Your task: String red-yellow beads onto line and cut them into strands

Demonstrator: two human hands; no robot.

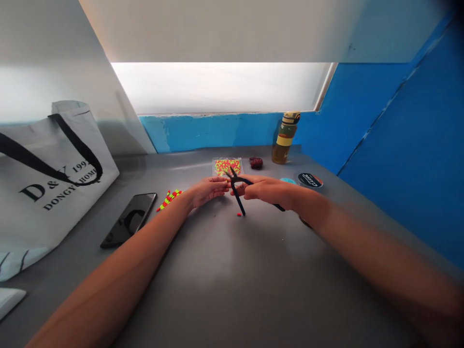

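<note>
A smartphone [128, 220] lies left of the left hand [206, 190], a bead tray [226, 167] behind it.

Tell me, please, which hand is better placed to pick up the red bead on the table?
Left, probably: the left hand looks free and near the red bead, while the right hand grips the black tool.

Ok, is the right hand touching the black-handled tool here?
Touching. The head view shows the right hand closed around the black-handled tool, with no gap between them; one handle sticks out past the hand.
</note>
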